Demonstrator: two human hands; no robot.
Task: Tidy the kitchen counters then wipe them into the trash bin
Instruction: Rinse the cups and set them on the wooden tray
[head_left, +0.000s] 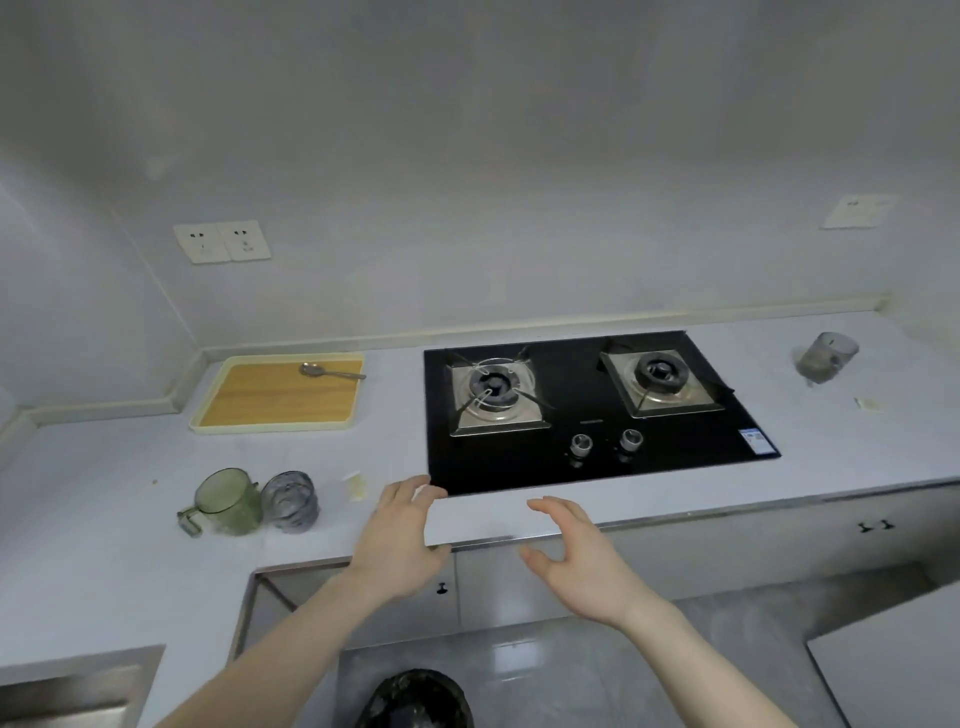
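Reaching out over the bench (104, 545) edge with both hands, nothing held. Trash bin (415, 699) nearest of all, dark-lined, on the floor just below the front edge. Left hand (402, 540) grip relaxed and spread, fingertips over the stove's near corner. Right hand (574, 564) grip likewise loose, fingers and thumb apart, hovering off the bench front.

Further left, green cup (228, 501) and clear cup (290, 502) touching side by side; probably light, rigid, slick plastic or glass, so best taken round the body or by the green one's handle. Paper scrap (356, 486) just beside: flimsy, better pinched or swept. Beyond, black stove (587, 415). Then tray (275, 396) with spoon (330, 370) inside; stiff, lifted by opposite rims, spoon likely to slide. Far right, another clear cup (827, 358) and a scrap (868, 404).
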